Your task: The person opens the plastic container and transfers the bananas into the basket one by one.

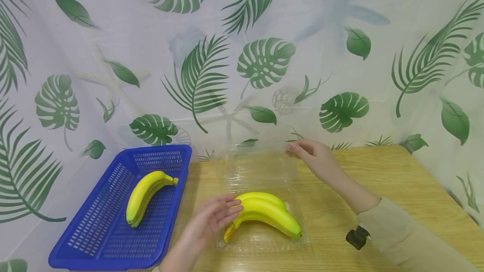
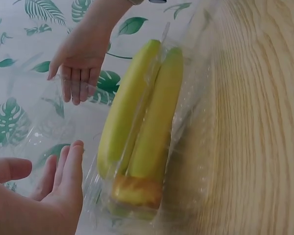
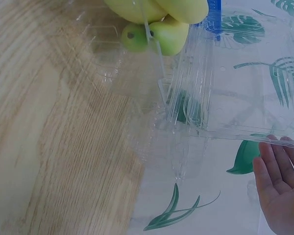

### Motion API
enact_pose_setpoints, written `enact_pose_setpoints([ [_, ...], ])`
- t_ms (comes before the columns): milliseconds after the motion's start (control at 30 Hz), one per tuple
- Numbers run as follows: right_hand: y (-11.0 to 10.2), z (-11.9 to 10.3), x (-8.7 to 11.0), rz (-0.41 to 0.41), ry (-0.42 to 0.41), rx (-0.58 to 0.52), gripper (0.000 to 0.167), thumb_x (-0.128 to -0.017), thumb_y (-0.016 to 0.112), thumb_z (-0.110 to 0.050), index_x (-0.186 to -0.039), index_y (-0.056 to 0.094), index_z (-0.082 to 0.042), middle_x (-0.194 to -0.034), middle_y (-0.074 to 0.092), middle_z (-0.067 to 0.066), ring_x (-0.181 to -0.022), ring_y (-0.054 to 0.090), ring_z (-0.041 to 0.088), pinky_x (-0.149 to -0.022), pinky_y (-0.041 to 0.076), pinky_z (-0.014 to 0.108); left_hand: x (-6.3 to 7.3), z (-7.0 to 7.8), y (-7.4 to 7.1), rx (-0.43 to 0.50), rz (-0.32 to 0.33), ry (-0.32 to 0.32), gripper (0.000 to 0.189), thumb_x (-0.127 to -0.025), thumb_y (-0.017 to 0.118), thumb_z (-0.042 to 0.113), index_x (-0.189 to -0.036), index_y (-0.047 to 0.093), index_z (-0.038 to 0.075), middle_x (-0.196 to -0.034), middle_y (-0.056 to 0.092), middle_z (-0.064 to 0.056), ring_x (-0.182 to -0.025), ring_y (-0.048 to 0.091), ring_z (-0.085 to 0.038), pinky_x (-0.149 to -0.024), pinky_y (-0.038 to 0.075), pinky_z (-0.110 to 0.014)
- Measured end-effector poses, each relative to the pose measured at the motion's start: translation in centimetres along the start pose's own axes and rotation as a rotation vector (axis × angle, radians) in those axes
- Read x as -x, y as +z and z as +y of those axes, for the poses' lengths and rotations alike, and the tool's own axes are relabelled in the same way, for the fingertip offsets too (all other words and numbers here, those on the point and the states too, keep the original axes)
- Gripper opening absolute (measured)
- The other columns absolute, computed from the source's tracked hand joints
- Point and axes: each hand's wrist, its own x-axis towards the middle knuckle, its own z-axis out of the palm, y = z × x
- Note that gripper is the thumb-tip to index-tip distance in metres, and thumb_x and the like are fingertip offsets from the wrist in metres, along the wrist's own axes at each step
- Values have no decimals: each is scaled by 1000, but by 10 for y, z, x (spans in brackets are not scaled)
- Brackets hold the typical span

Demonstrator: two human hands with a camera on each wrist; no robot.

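Observation:
A pair of joined bananas [image 1: 264, 213] lies in the base of a clear plastic clamshell box [image 1: 298, 242], stem end toward the left. Its hinged lid [image 1: 261, 167] stands raised at the back. My right hand [image 1: 314, 154] touches the lid's right edge; in the right wrist view, the extended fingers [image 3: 279, 161] meet the lid's rim. By the stem end is my left hand [image 1: 215, 217], fingers extended and overlapping the bananas in the head view. The left wrist view shows its thumb [image 2: 12, 169] apart from the fingers, with nothing gripped.
A blue plastic basket [image 1: 175, 196] stands on the left, with more bananas [image 1: 145, 196] inside. The wooden table [image 1: 340, 226] meets a leaf-print cloth [image 1: 264, 28] at the back. A small black object [image 1: 357, 237] shows by the right sleeve.

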Motion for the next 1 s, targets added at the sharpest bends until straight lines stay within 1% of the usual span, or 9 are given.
enact_pose_setpoints([
  [133, 0, 0, 0, 2, 5, -3, 34, -112, 56, -23, -127, 72, 4, -121, 77, 22, -115, 74, 38, -104, 61, 50, -1, 0, -5, -48, 2, 13, 54, -110, 46, 12, -152, 36, -21, -147, 62, -27, -117, 74, -14, -110, 58, -30],
  [267, 0, 0, 1, 1, 3, 0, 34, -112, 57, -23, -126, 72, 4, -120, 78, 22, -114, 74, 37, -104, 61, 50, -2, -2, -8, -83, 26, 25, 54, -111, 46, 12, -151, 35, -22, -149, 59, -29, -116, 74, -12, -108, 58, -27],
  [433, 0, 0, 1, -1, -2, 1, 34, -112, 56, -23, -126, 72, 4, -120, 78, 22, -113, 74, 38, -103, 62, 50, -4, -4, -9, -127, 85, 50, 52, -110, 48, 14, -149, 41, -20, -149, 59, -30, -116, 74, -13, -109, 58, -27],
  [567, -1, -1, 1, -2, -9, 8, 34, -112, 56, -22, -126, 72, 4, -119, 78, 22, -113, 74, 38, -101, 63, 45, -6, -6, -6, -174, 153, 83, 50, -109, 51, 15, -145, 46, -19, -146, 61, -31, -121, 73, -20, -109, 58, -29],
  [700, -1, -1, 1, -3, -16, 12, 34, -112, 55, -21, -126, 72, 5, -119, 78, 23, -112, 74, 38, -99, 64, 34, -9, -6, -2, -220, 212, 104, 46, -108, 52, 14, -142, 51, -18, -145, 60, -34, -128, 69, -31, -111, 57, -33],
  [800, -1, -1, 0, -1, -17, 14, 34, -112, 55, -21, -125, 72, 5, -119, 78, 23, -112, 74, 38, -98, 64, 32, -11, -6, 2, -259, 244, 125, 43, -108, 51, 10, -141, 53, -18, -144, 60, -36, -132, 66, -37, -114, 55, -35],
  [900, -1, 0, 0, 0, -16, 15, 33, -112, 55, -21, -125, 72, 5, -119, 78, 22, -112, 75, 38, -100, 64, 39, -13, -6, 6, -307, 261, 154, 41, -107, 50, 8, -140, 54, -18, -143, 61, -35, -135, 63, -41, -117, 53, -39],
  [1000, 0, 0, 0, 1, -16, 14, 33, -112, 56, -21, -125, 73, 4, -119, 78, 22, -112, 74, 38, -101, 64, 43, -17, -7, 9, -369, 282, 170, 39, -106, 52, 9, -137, 59, -15, -142, 64, -31, -135, 62, -41, -120, 51, -46],
])
